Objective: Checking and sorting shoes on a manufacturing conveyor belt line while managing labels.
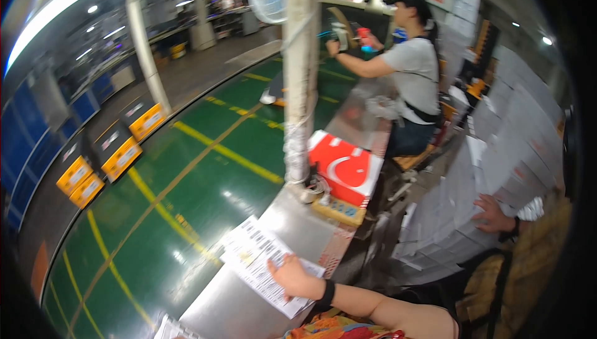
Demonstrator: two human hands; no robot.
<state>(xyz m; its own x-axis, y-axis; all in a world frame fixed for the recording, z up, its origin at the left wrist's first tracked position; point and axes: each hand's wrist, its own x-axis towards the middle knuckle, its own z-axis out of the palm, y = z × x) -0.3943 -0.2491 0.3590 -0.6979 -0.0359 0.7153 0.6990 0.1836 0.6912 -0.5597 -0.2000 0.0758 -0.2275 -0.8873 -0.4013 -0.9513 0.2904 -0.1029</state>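
My right hand [295, 278], with a black band on the wrist, is over a white printed label sheet [255, 249]. Its fingers are bent against the paper and look closed on it, though motion blurs them. Beneath lies the bare metal ledge [214, 302] beside a green conveyor belt [143, 264]; the sheet's far corner reaches the belt's edge. My left hand is out of the picture. At the right another hand [494, 213], apparently a person's in brown plaid clothing, rests on tall stacks of white paper or cartons [448, 221].
A white post [300, 78] rises from the ledge, with a red and white box [347, 164] beside it. Black and orange boxes [119, 152] sit across the belt. Farther along, a co-worker [415, 72] in a grey shirt handles something red. White paper [171, 328] shows at the lower edge.
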